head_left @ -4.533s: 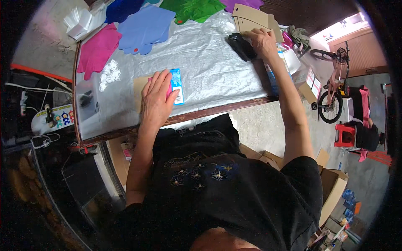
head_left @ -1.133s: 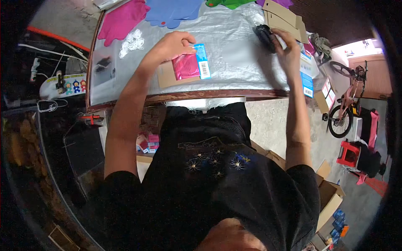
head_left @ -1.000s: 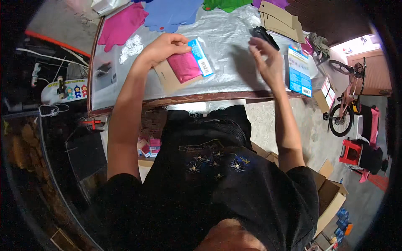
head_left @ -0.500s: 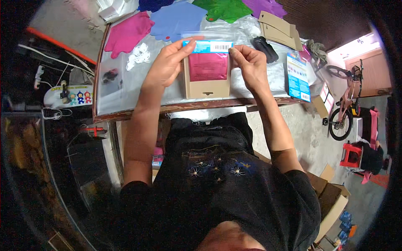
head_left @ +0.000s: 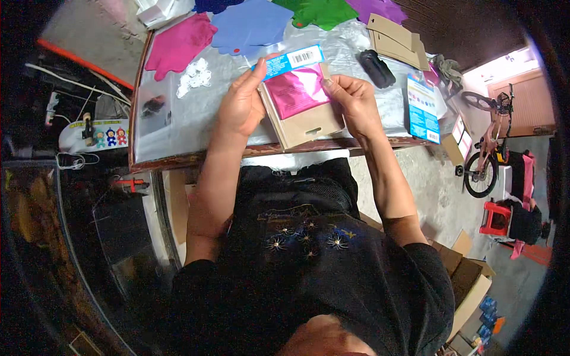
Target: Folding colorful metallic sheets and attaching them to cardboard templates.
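Note:
Between my hands is a tan cardboard card with a hanging slot (head_left: 312,132), tilted above the table's near edge. A shiny pink packet (head_left: 300,95) lies flat on its face. Across the card's far end runs a blue strip with a barcode (head_left: 288,62). My left hand (head_left: 244,101) grips the card's left side, thumb up near the blue strip; its other fingers are partly behind the card. My right hand (head_left: 353,101) pinches the right side, with the thumb on the packet's edge. Whether the card is one layer or a stack, I cannot tell.
Pink (head_left: 181,44), light blue (head_left: 249,26), green (head_left: 320,12) and purple sheets lie along the table's far side. White loops (head_left: 195,77) sit at left. A black object (head_left: 377,68), tan cards (head_left: 398,38) and a blue-and-white printed card (head_left: 423,110) are at right.
The card has turned counter-clockwise, its near end swinging right and closer to me. My left hand has shifted slightly right and nearer. Both hands keep their grip.

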`<move>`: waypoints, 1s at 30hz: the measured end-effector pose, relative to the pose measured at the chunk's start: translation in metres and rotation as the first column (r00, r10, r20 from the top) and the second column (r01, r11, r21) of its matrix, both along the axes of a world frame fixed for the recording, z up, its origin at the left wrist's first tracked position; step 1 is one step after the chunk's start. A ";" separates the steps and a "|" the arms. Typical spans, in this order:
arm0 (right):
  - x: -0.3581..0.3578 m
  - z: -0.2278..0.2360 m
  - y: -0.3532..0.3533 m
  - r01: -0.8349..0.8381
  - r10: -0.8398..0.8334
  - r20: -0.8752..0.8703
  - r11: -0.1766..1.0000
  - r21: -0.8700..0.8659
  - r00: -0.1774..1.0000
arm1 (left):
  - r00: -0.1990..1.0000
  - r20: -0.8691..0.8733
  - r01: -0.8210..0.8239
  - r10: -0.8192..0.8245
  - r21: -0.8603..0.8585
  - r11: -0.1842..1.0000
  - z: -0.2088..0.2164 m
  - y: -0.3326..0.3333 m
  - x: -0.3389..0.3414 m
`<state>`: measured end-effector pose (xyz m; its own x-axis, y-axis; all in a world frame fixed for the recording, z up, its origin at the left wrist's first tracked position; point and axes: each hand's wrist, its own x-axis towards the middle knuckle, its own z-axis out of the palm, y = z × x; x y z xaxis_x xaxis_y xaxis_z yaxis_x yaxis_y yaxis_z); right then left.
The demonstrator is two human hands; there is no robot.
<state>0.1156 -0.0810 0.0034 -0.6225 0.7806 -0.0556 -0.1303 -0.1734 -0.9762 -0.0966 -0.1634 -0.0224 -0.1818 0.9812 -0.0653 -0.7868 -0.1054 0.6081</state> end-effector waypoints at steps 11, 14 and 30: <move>0.020 -0.022 0.003 -0.074 0.065 0.165 0.996 0.052 0.984 | 0.983 -0.123 -0.148 0.138 -0.078 0.986 0.010 -0.007 0.005; 0.020 -0.008 0.006 -0.095 0.076 0.249 0.993 0.066 0.966 | 0.967 -0.223 -0.144 0.127 -0.059 0.988 0.015 -0.011 0.007; -0.005 0.067 0.008 -0.311 -0.224 0.291 -0.058 0.949 0.930 | 0.725 -0.688 -0.020 0.030 0.022 1.000 0.037 -0.029 0.038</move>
